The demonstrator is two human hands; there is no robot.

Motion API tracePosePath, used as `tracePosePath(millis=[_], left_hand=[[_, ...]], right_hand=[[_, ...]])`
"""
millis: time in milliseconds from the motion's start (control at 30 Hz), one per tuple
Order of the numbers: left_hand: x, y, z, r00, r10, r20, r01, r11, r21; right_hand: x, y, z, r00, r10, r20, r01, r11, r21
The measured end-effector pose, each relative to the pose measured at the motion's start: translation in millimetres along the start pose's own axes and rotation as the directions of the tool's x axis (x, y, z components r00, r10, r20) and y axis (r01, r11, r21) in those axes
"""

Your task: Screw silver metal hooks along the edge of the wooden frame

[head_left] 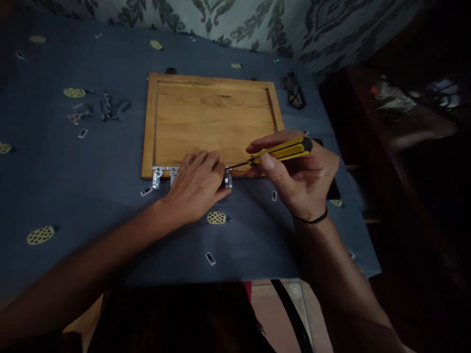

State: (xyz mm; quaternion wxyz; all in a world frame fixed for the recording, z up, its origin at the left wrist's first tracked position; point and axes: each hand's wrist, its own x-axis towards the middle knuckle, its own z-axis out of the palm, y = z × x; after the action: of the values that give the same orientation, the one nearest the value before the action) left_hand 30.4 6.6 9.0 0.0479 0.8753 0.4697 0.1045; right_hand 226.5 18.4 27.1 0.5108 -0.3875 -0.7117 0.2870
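Observation:
A wooden panel (215,120) with a raised frame lies flat on the cloth-covered table. Silver metal hinges (156,179) sit along its near edge, partly covered by my left hand (198,184). That hand is closed, fingers together, pressing a hinge (228,180) against the edge. My right hand (303,174) grips a yellow and black screwdriver (285,150) by the handle, thumb and fingers around it. The screwdriver's shaft slopes down to the left, its tip at the hinge beside my left fingertips. Whether the tip sits in a screw is too small to tell.
Loose metal hardware (110,108) lies on the blue patterned tablecloth (91,171) at the left. A small dark object (295,98) is beyond the panel's right corner. A dark flat object (334,189) sits partly behind my right hand. A patterned curtain (257,22) hangs behind the table.

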Motion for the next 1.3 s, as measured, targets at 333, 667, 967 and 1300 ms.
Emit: tracePosePath(millis=[333, 667, 967, 1300], left_hand=[[-0.4, -0.2, -0.5, 1.000, -0.002, 0.003, 0.002, 1.000, -0.007], [0.0, -0.6, -0.1, 1.000, -0.002, -0.001, 0.002, 1.000, -0.009], [0.3, -0.4, -1.2, 1.000, -0.002, 0.025, 0.002, 1.000, -0.006], [-1.2, -2.5, 2.4, 1.000, 0.012, -0.021, -0.012, 1.000, -0.008]], right_hand=[[1.9, 2.2, -1.6, 0.998, -0.063, 0.006, 0.063, 0.994, -0.087], [-1.8, 5.0, 2.6, 0.991, -0.097, -0.093, 0.075, 0.974, -0.212], [-2.6, 5.8, 2.7, 0.985, -0.123, -0.122, 0.085, 0.958, -0.274], [-2.4, 6.7, 1.9, 0.933, -0.282, -0.226, 0.189, 0.915, -0.357]])
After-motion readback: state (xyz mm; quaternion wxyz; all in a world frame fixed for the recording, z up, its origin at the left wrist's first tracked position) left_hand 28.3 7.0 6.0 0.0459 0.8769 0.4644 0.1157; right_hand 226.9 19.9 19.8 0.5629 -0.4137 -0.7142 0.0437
